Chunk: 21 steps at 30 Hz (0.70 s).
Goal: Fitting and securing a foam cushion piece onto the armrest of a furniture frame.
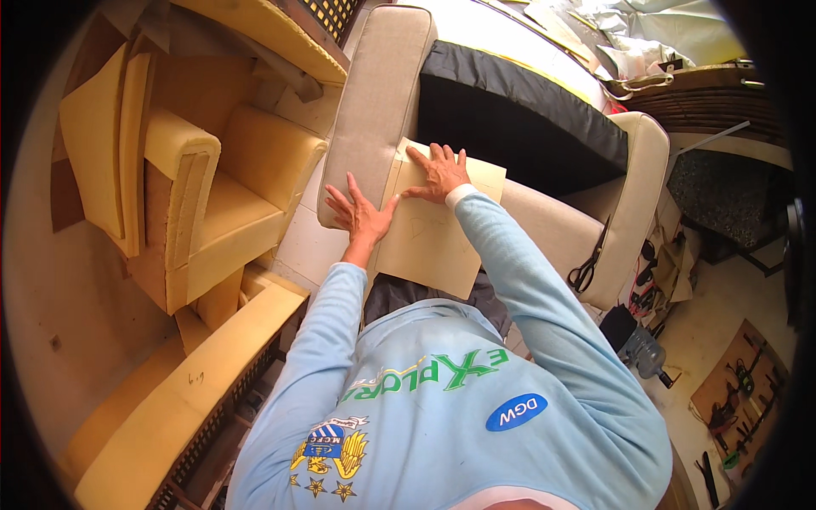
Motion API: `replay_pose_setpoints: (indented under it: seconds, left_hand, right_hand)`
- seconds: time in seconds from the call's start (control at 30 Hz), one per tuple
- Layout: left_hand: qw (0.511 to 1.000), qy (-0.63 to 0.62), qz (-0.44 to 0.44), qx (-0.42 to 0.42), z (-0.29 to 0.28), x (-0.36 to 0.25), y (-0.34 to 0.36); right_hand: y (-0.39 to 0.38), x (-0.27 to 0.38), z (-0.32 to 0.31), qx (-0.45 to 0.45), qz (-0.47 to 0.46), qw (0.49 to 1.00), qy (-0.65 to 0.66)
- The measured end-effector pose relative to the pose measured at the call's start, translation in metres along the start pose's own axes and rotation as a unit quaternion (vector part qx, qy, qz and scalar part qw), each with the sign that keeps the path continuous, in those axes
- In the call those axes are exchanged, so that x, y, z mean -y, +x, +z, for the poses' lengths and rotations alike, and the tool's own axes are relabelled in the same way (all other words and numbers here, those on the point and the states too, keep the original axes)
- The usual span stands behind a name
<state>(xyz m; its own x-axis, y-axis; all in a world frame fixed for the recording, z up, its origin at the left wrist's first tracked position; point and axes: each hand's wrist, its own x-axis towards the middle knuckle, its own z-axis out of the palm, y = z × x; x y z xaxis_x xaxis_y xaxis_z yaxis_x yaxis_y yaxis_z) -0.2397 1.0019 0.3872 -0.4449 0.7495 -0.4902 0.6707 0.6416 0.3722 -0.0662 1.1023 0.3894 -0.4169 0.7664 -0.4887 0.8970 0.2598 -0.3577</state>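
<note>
Across the front left of a beige upholstered sofa [552, 212], a pale yellow rectangular sheet [433, 238] lay slantwise, its upper left corner beside the sofa's left armrest [374, 102] and its lower edge toward the wearer's lap. Faint marks showed on its face; material could not be told.

Left hand [364, 219]: grip spread wide, nothing pinched, fingers over the armrest's fabric, thumb angled to the sheet's left margin. Right hand [440, 174]: grip also spread, fingers fanned toward the sheet's upper edge, palm down on it. The two thumb tips came close together; whether they touched, could not tell.

Behind the sheet, a black fabric panel [523, 119] spanned between the armrests. Black-handled scissors [583, 274] rested on the sofa's front, near the right armrest [639, 191].

Left side: yellow armchair [242, 208], with a long yellow padded piece [191, 395] below it. Right side, on the floor: a clear bluish bottle [646, 353] and a brown board [741, 399] with tools on it.
</note>
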Motion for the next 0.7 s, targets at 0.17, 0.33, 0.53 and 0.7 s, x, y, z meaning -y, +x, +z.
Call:
replay_pose_setpoints:
  seconds: [0.17,0.33,0.53,0.7]
  left_hand:
    - [0.997,0.033,-0.070,0.029,0.001,-0.016,0.026]
    - [0.988,0.071,-0.107,0.087,-0.002,-0.019,0.034]
    - [0.980,0.086,-0.121,0.129,-0.006,-0.018,0.041]
    - [0.978,0.061,-0.123,0.155,-0.005,-0.014,0.044]
  right_hand:
    - [0.004,-0.006,0.001,0.031,0.010,0.999,0.039]
    - [0.016,-0.013,-0.002,0.031,0.019,0.996,0.083]
    - [0.038,-0.021,-0.010,0.151,0.066,0.977,0.137]
    - [0.046,-0.024,-0.016,0.164,0.060,0.973,0.153]
